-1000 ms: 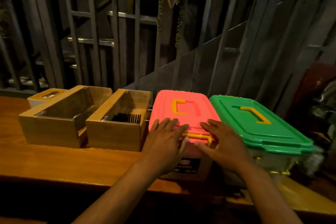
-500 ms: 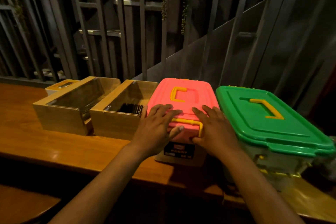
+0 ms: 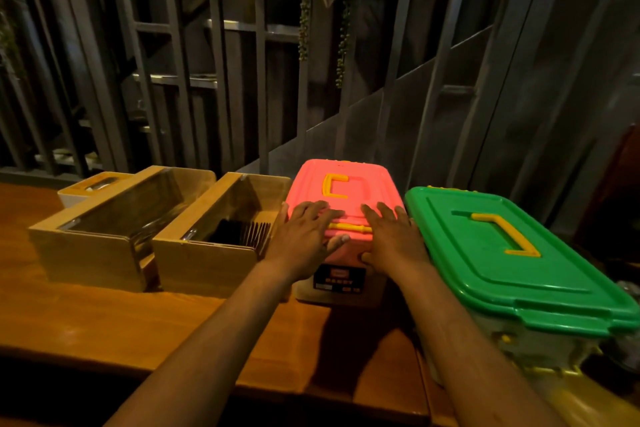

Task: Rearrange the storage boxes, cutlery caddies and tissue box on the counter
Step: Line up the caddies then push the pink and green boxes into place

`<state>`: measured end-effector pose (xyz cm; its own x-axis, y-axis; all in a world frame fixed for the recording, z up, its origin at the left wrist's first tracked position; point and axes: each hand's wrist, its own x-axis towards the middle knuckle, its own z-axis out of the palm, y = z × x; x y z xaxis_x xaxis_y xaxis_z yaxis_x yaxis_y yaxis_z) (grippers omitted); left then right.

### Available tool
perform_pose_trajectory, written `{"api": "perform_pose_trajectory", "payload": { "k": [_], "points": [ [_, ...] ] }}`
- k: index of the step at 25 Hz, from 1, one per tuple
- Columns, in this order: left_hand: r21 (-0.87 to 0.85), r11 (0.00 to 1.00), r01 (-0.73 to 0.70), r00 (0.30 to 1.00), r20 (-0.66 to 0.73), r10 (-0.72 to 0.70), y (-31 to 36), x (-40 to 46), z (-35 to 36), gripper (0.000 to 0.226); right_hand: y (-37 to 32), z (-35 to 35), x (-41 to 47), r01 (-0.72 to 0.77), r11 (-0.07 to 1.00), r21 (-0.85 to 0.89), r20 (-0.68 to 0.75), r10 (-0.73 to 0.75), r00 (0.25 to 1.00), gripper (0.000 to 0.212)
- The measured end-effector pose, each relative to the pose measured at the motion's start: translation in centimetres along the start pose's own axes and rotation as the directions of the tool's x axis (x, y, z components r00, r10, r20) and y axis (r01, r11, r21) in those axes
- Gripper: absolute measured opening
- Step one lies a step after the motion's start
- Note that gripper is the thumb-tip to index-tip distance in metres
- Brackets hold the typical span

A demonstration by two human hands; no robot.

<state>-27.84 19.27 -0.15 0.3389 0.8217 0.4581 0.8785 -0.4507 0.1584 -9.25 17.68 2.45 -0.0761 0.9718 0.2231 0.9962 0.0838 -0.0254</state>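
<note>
My left hand and right hand lie flat, fingers extended, on the near lid edge of the pink storage box; nothing is clasped. The box stands on the counter between a wooden caddy and the green-lidded box.

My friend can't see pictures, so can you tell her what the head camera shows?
Two bare hands, left hand and right hand, rest flat on the pink-lidded box on a wooden counter. A green-lidded box sits to its right, two wooden cutlery caddies to its left.
</note>
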Motion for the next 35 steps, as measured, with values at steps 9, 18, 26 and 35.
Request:
{"api": "perform_pose_trajectory", "payload": {
  "k": [9,18,26,35],
  "points": [
    [-0.016,1.0,-0.004,1.0,0.01,0.004,-1.6,3.0,1.4,0.055,0.3,1.3,3.6,-0.028,1.0,0.007,-0.007,0.028,1.0,0.101],
    [0.075,0.997,-0.029,0.998,0.06,0.024,-1.2,2.9,0.7,0.056,0.2,0.4,3.5,-0.047,0.999,-0.022,0.095,0.049,0.994,0.105],
    [0.04,0.998,-0.058,0.997,-0.056,0.06,3.1,-1.8,-2.8,0.048,3.9,-4.8,-4.8,0.017,0.97,0.243,-0.265,0.049,0.963,0.059],
    [-0.158,0.97,-0.183,0.967,-0.209,0.149,17.4,-5.8,-0.9,0.05,16.7,-4.6,-15.4,-0.065,0.933,0.355,-0.337,0.193,0.921,0.037]
  ]
}}
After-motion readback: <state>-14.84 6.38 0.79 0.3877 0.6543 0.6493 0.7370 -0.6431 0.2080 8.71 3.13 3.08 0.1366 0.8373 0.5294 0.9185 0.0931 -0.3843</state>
